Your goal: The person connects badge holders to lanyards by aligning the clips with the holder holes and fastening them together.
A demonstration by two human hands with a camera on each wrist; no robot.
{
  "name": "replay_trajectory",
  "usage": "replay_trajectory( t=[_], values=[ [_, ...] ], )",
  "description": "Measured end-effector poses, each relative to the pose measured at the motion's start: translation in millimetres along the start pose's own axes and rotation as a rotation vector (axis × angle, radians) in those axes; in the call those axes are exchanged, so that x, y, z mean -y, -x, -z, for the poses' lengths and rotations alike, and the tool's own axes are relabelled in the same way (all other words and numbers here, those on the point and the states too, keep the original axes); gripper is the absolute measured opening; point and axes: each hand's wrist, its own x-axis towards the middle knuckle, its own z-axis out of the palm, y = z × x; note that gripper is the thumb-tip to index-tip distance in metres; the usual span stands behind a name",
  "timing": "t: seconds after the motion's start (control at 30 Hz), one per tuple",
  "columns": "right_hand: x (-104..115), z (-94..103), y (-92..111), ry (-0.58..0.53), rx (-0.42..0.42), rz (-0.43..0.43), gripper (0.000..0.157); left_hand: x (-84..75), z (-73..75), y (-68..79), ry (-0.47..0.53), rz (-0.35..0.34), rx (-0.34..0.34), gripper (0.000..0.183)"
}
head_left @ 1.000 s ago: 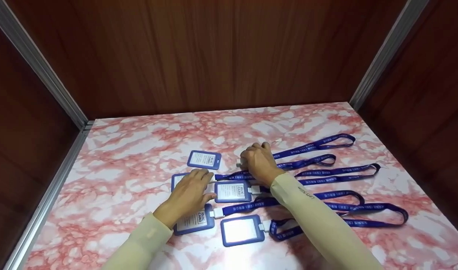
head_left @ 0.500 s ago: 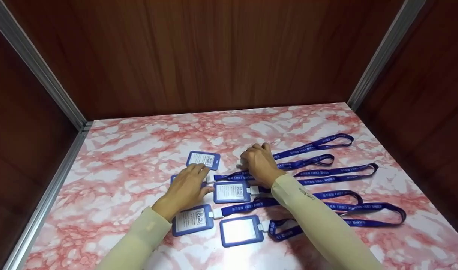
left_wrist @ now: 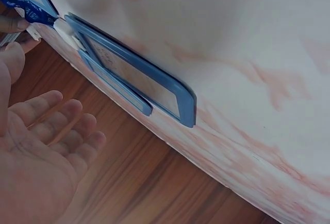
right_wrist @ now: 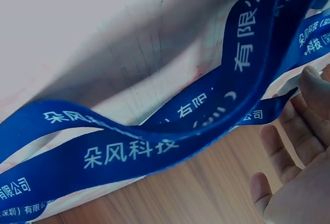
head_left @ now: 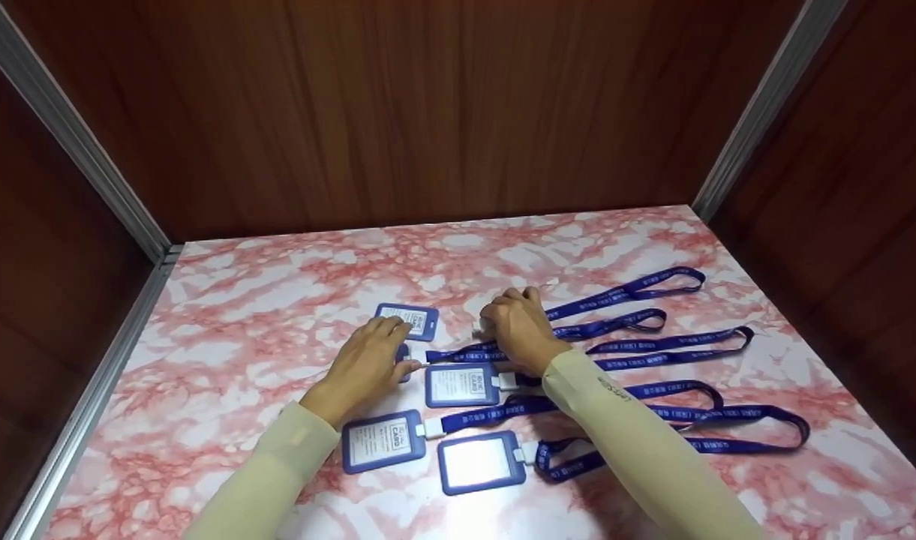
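My right hand (head_left: 521, 326) pinches the white clip (head_left: 478, 328) at the near end of the backmost blue lanyard (head_left: 608, 300). In the right wrist view, the thumb and fingers of the right hand (right_wrist: 301, 147) meet at the lanyard's end, beside other printed blue straps (right_wrist: 129, 154). My left hand (head_left: 364, 367) is extended with fingers straight and nothing in its grasp. Its fingertips overlap the lower edge of a loose blue badge holder (head_left: 425, 321), and its palm hides most of another badge holder (head_left: 403, 361). The left wrist view shows the left hand (left_wrist: 46, 154) beside a blue-framed badge holder (left_wrist: 129, 54).
More badge holders on lanyards lie in front: one in the middle (head_left: 461, 386), one at the left (head_left: 382, 442) and one glaring with light (head_left: 482, 463). Their straps (head_left: 750, 442) stretch right across the marbled table (head_left: 277, 285). Dark wooden panels (head_left: 427, 112) enclose the table.
My left hand has slid away from me and slightly left, uncovering the front left badge holder and reaching the backmost one. The right hand stays put on the clip.
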Motion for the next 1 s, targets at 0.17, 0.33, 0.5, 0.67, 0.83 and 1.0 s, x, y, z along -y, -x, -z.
replay_trajectory(
  t=[0.17, 0.33, 0.5, 0.67, 0.83, 1.0],
  values=[
    [0, -0.9, 0, -0.020, -0.017, 0.009, 0.006, 3.7, 1.4, -6.8, -0.012, 0.023, 0.019, 0.067],
    [1, -1.7, 1, -0.014, -0.032, 0.014, 0.006, 6.3, 2.5, -12.3, -0.020, 0.029, 0.030, 0.066],
    [1, -1.9, 3, -0.036, -0.051, 0.029, 0.009, 7.2, 3.7, -15.5, -0.002, 0.047, 0.048, 0.066],
    [1, 0.1, 4, -0.048, -0.046, 0.026, 0.009, 9.7, 3.0, -18.5, -0.006, 0.086, 0.075, 0.067],
    [1, 1.7, 4, -0.045, -0.031, 0.020, 0.008, 12.3, 0.1, -23.0, 0.000, 0.079, 0.072, 0.068],
    [1, 1.6, 3, -0.046, -0.033, 0.026, 0.010, 15.6, -1.9, -27.2, -0.007, 0.045, 0.052, 0.065]
  ],
)
